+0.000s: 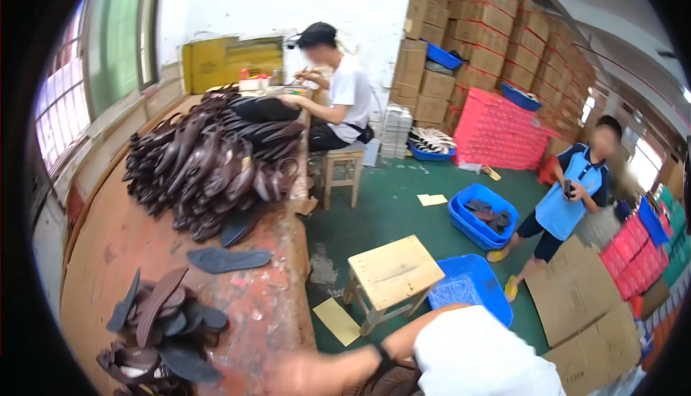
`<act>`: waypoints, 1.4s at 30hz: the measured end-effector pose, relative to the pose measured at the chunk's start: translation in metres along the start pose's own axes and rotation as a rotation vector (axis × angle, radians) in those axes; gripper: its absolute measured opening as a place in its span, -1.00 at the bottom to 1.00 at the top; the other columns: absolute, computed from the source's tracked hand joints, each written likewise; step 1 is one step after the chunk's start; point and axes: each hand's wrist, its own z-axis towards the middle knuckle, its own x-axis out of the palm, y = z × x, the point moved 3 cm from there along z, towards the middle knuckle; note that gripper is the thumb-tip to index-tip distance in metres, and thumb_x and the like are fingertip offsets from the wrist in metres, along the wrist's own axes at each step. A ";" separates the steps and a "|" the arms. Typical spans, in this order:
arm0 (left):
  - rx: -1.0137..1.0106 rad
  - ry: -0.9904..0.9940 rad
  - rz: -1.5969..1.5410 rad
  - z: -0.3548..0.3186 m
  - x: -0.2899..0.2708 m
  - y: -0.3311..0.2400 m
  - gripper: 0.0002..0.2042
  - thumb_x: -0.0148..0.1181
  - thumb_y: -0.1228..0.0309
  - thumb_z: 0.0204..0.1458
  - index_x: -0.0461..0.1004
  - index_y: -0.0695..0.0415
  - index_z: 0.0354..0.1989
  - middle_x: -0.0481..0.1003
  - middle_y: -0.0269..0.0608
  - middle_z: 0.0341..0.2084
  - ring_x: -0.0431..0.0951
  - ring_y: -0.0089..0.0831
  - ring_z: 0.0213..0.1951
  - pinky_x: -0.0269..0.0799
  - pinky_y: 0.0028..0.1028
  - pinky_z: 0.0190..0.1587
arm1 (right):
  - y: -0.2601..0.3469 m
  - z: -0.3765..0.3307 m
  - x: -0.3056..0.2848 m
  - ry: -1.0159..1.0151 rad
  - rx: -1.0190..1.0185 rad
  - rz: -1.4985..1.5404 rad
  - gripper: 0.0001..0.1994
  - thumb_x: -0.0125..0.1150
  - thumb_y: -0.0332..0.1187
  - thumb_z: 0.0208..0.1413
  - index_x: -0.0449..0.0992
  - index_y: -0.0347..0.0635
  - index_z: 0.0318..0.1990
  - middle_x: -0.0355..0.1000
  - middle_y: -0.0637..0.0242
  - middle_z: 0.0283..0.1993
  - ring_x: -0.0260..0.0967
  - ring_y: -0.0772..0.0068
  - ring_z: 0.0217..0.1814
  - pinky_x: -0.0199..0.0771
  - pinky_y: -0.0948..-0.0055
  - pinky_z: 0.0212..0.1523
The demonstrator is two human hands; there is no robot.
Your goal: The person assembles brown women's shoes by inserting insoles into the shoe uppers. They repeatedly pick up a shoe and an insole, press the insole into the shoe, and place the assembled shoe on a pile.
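Note:
My right hand (306,374), smeared by motion, reaches over the near edge of the worktable (252,310). A black band (384,357) circles its wrist, below a white sleeve (482,353). Its fingers cannot be made out, nor whether they hold anything. A brown ribbed thing (397,383) shows under the wrist, mostly hidden. To the hand's left lies a loose heap of brown and dark shoe soles (164,306), with a brown sandal (133,363) at the near end. Farther up lies a single dark sole (229,259). My left hand is out of view.
A big pile of brown sandals (209,151) covers the far table, where a seated person (349,87) works. A wooden stool (396,270) and blue bins (461,284) stand at right. Another person (568,187) stands beyond, near flattened cardboard (576,288) and stacked cartons (482,29).

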 end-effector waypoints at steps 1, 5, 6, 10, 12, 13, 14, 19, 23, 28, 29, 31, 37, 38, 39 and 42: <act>-0.008 0.067 -0.006 0.001 0.009 0.000 -0.76 0.36 0.52 -0.04 0.57 0.31 -0.18 0.59 -0.09 -0.40 0.55 -0.35 -0.38 0.52 -0.36 -0.20 | -0.052 -0.020 -0.068 0.031 0.298 -0.201 -0.75 0.11 -0.36 0.04 0.52 -0.17 -0.11 0.48 0.21 -0.21 0.46 0.14 -0.12 0.44 0.19 0.00; -0.049 0.216 -0.008 0.000 0.031 -0.004 -0.81 0.34 0.51 -0.02 0.56 0.30 -0.24 0.59 -0.10 -0.44 0.55 -0.37 -0.43 0.52 -0.37 -0.26 | -0.226 -0.135 -0.366 -0.047 1.446 -1.130 -0.32 0.21 -0.30 -0.05 0.22 -0.60 0.20 0.56 -0.01 -0.29 0.58 0.09 -0.29 0.59 0.07 -0.37; -0.065 0.261 -0.027 -0.001 0.040 -0.004 -0.82 0.34 0.50 -0.02 0.56 0.30 -0.25 0.59 -0.10 -0.45 0.55 -0.38 -0.44 0.52 -0.37 -0.27 | -0.241 -0.173 -0.468 -0.103 1.662 -1.070 -0.29 0.20 -0.28 0.02 0.15 -0.58 0.27 0.56 -0.09 -0.20 0.59 -0.01 -0.16 0.59 0.03 -0.26; -0.186 0.211 -0.069 0.002 0.025 0.014 -0.85 0.33 0.48 0.00 0.56 0.29 -0.30 0.59 -0.10 -0.49 0.56 -0.40 -0.48 0.52 -0.38 -0.33 | -0.262 -0.153 -0.577 -0.746 1.561 -1.107 -0.41 0.08 -0.28 0.06 0.30 -0.41 0.25 0.42 -0.26 0.15 0.39 -0.24 0.22 0.40 -0.01 0.22; -0.324 0.119 -0.113 -0.012 -0.007 0.044 -0.86 0.32 0.47 0.00 0.56 0.28 -0.33 0.59 -0.10 -0.51 0.56 -0.41 -0.51 0.52 -0.38 -0.36 | -0.279 -0.094 -0.522 -0.567 1.132 -0.873 -0.55 0.19 -0.25 0.11 0.51 -0.30 0.12 0.57 -0.10 -0.07 0.57 0.12 -0.02 0.54 0.22 -0.01; -0.388 0.061 -0.140 -0.023 -0.018 0.058 -0.87 0.32 0.47 0.01 0.55 0.28 -0.34 0.59 -0.11 -0.52 0.56 -0.42 -0.52 0.52 -0.38 -0.37 | -0.290 -0.081 -0.461 -0.514 0.999 -0.523 -0.63 0.23 -0.28 0.16 0.56 -0.30 0.07 0.61 0.04 -0.14 0.57 0.34 -0.09 0.51 0.41 -0.05; -0.448 0.026 -0.151 -0.039 -0.026 0.070 -0.87 0.32 0.47 0.01 0.55 0.28 -0.35 0.59 -0.11 -0.53 0.56 -0.43 -0.53 0.52 -0.39 -0.39 | -0.288 -0.065 -0.392 -0.387 0.948 -0.189 -0.68 0.20 -0.34 0.22 0.56 -0.30 0.07 0.62 0.20 -0.19 0.52 0.50 -0.12 0.47 0.50 -0.05; 0.051 0.114 0.576 -0.075 0.007 0.005 -0.79 0.32 0.30 0.04 0.49 0.18 -0.45 0.49 -0.08 -0.64 0.52 -0.16 -0.63 0.46 -0.25 -0.48 | -0.095 0.023 -0.069 0.447 0.508 0.376 -0.62 0.30 -0.30 0.14 0.54 -0.30 0.07 0.54 0.03 -0.06 0.53 0.14 0.01 0.50 0.28 0.02; 0.273 -0.017 0.611 -0.104 0.028 -0.020 -0.80 0.37 0.32 -0.01 0.58 0.15 -0.29 0.56 -0.11 -0.24 0.56 -0.16 -0.17 0.51 -0.27 -0.21 | 0.024 0.082 0.030 0.471 0.341 0.599 -0.43 0.33 -0.31 0.09 0.37 -0.27 0.26 0.44 -0.07 0.14 0.42 -0.07 0.17 0.43 0.18 0.15; 0.277 0.197 0.812 -0.102 0.058 0.001 -0.36 0.24 0.45 0.05 0.18 0.47 0.29 0.15 0.30 0.33 0.12 0.12 0.39 0.14 -0.07 0.37 | 0.070 0.106 0.074 0.176 0.425 0.818 -0.31 0.39 -0.41 0.01 0.25 -0.30 0.32 0.40 -0.16 0.13 0.35 -0.23 0.19 0.38 0.17 0.18; 0.244 0.274 0.771 -0.099 0.060 0.002 -0.30 0.13 0.53 0.06 -0.01 0.54 0.36 -0.01 0.34 0.40 0.01 0.18 0.43 0.06 -0.01 0.41 | 0.073 0.105 0.061 0.245 0.480 0.924 -0.46 0.41 -0.48 -0.05 0.40 -0.32 0.14 0.37 -0.18 0.15 0.34 -0.23 0.20 0.40 0.17 0.16; 0.260 0.236 0.614 -0.092 0.073 0.002 -0.35 0.05 0.54 0.04 0.06 0.55 0.33 0.03 0.39 0.36 0.03 0.20 0.42 0.04 0.04 0.41 | 0.067 0.087 0.035 0.437 0.280 0.888 -0.76 0.32 -0.59 -0.12 0.45 -0.30 -0.25 0.36 -0.15 0.17 0.33 -0.23 0.23 0.44 0.08 0.11; 0.235 0.379 0.694 -0.089 0.086 0.006 -0.45 0.04 0.51 0.05 0.23 0.53 0.24 0.24 0.34 0.22 0.16 0.17 0.35 0.09 0.01 0.39 | 0.074 0.018 0.010 0.646 -0.064 0.617 -0.74 0.20 -0.59 -0.12 0.46 -0.30 -0.19 0.35 -0.03 0.29 0.22 -0.10 0.41 0.01 -0.14 0.47; 0.246 0.404 0.752 -0.087 0.083 0.003 -0.46 0.02 0.49 0.05 0.25 0.52 0.23 0.25 0.32 0.22 0.18 0.13 0.34 0.09 -0.01 0.39 | 0.079 0.028 0.015 0.638 -0.065 0.549 -0.75 0.18 -0.56 -0.07 0.48 -0.30 -0.17 0.39 0.00 0.25 0.26 -0.06 0.39 -0.02 -0.12 0.49; 0.237 0.413 0.766 -0.085 0.082 0.001 -0.45 0.06 0.45 0.06 0.25 0.52 0.23 0.26 0.32 0.21 0.17 0.14 0.34 0.09 -0.01 0.39 | 0.081 0.032 0.029 0.604 -0.091 0.477 -0.73 0.16 -0.54 -0.04 0.49 -0.31 -0.12 0.42 0.01 0.23 0.29 -0.04 0.36 -0.05 -0.11 0.49; 0.259 0.396 0.799 -0.078 0.074 -0.010 -0.42 0.16 0.36 0.08 0.25 0.52 0.22 0.29 0.32 0.20 0.16 0.17 0.34 0.08 -0.01 0.39 | 0.081 0.062 0.077 0.673 -0.087 0.311 -0.63 0.11 -0.50 0.02 0.49 -0.33 0.04 0.45 0.02 0.17 0.33 -0.01 0.32 -0.11 -0.08 0.51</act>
